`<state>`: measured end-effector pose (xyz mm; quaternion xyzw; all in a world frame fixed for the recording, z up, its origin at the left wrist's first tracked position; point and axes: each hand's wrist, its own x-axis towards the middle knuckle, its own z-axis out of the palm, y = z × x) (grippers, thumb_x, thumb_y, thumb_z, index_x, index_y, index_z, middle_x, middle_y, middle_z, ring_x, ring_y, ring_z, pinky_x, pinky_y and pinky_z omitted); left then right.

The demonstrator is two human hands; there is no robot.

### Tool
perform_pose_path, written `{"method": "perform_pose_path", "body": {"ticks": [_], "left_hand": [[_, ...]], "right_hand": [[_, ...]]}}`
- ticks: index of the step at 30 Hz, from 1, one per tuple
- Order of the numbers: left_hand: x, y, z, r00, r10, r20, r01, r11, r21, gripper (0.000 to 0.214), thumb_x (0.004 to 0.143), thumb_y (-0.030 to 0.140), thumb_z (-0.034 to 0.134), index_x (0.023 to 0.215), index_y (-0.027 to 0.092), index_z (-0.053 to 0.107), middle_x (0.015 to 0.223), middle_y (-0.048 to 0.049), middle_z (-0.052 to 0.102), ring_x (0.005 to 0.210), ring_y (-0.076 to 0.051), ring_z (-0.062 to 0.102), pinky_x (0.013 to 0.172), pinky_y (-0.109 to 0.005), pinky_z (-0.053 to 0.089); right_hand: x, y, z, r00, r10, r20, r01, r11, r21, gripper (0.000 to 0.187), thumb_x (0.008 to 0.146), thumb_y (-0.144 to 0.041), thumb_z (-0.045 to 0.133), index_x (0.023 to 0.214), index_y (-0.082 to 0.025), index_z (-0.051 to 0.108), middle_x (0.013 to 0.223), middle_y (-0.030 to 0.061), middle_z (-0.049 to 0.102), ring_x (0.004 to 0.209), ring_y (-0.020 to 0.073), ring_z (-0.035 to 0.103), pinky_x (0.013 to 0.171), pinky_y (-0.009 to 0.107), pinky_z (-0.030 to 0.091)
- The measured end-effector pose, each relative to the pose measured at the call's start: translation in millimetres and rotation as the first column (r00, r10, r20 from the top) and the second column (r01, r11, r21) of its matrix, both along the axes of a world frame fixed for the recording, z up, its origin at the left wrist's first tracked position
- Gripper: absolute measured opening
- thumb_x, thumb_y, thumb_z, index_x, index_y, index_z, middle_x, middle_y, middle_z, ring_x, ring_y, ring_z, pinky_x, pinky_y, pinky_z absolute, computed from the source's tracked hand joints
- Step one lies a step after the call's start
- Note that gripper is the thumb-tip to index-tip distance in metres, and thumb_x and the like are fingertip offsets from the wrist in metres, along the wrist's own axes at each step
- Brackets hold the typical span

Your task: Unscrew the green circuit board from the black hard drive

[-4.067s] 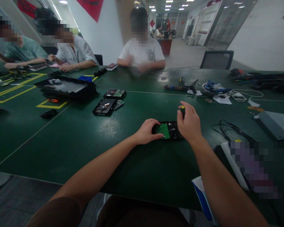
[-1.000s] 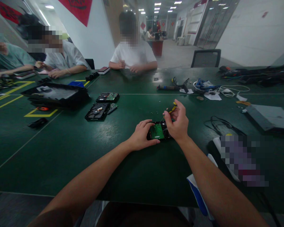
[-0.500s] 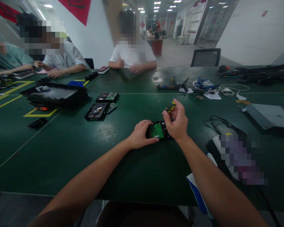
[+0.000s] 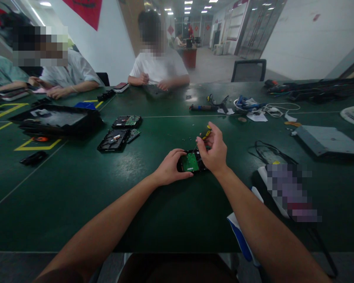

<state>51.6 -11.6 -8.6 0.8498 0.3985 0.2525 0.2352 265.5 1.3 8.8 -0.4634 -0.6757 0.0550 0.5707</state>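
A hard drive (image 4: 190,162) lies on the green table with its green circuit board facing up. My left hand (image 4: 170,167) grips its left end, thumb along the near edge and fingers over the far edge. My right hand (image 4: 214,150) is closed around a screwdriver (image 4: 207,135) with a yellow and black handle. The thin shaft slants down to the board; whether the tip sits in a screw I cannot tell. Several tiny screws (image 4: 186,139) lie just beyond the drive. The drive's right end is partly hidden by my right hand.
Left of my hands lie an opened drive (image 4: 113,140) and another drive (image 4: 127,121). Farther left is a black tray (image 4: 57,120). A grey metal box (image 4: 332,139) and a cable (image 4: 275,151) are on the right. Several people sit across the table.
The whole view has shifted slightly, so things appear farther left. My hands keep their hold on the drive and the screwdriver, whose tip stays at the board.
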Motion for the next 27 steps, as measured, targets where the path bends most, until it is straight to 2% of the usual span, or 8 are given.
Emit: {"method": "perform_pose_path", "body": {"ticks": [11, 15, 21, 27], "left_hand": [[5, 21, 1.2, 0.995, -0.082, 0.050, 0.084, 0.996, -0.041, 0.079, 0.071, 0.050, 0.086, 0.136, 0.019, 0.056, 0.143, -0.0149, 0.053, 0.135, -0.032, 0.051, 0.116, -0.051, 0.044], [7, 28, 4.0, 0.992, -0.117, 0.036, 0.120, 0.990, -0.071, 0.081, 0.070, 0.051, 0.087, 0.137, 0.020, 0.055, 0.143, -0.0154, 0.052, 0.133, -0.032, 0.052, 0.113, -0.052, 0.047], [5, 28, 6.0, 0.990, -0.135, 0.029, 0.137, 0.989, -0.061, 0.086, 0.071, 0.055, 0.085, 0.142, 0.020, 0.051, 0.146, -0.0163, 0.049, 0.137, -0.034, 0.048, 0.116, -0.054, 0.044], [3, 29, 4.4, 0.987, -0.149, 0.063, 0.154, 0.984, -0.085, 0.070, 0.082, 0.054, 0.076, 0.141, 0.023, 0.053, 0.145, -0.0144, 0.051, 0.136, -0.032, 0.051, 0.114, -0.053, 0.046]], "right_hand": [[4, 3, -1.7, 1.000, -0.027, -0.011, 0.027, 1.000, 0.006, 0.064, 0.096, -0.038, 0.061, 0.153, -0.030, 0.034, 0.137, 0.0101, 0.063, 0.093, 0.0223, 0.075, 0.080, 0.039, 0.068], [5, 2, -1.4, 0.999, -0.034, 0.005, 0.034, 0.999, -0.002, 0.064, 0.097, -0.039, 0.059, 0.154, -0.031, 0.033, 0.131, 0.0095, 0.066, 0.093, 0.0232, 0.074, 0.080, 0.041, 0.068], [10, 6, -3.1, 0.996, -0.084, -0.017, 0.084, 0.996, 0.031, 0.065, 0.097, -0.039, 0.059, 0.155, -0.030, 0.033, 0.136, 0.0114, 0.063, 0.093, 0.0235, 0.074, 0.079, 0.042, 0.068], [10, 8, -4.3, 0.996, -0.090, -0.013, 0.091, 0.995, 0.052, 0.066, 0.096, -0.040, 0.061, 0.155, -0.030, 0.033, 0.134, 0.0114, 0.064, 0.094, 0.0236, 0.074, 0.080, 0.043, 0.068]]}}
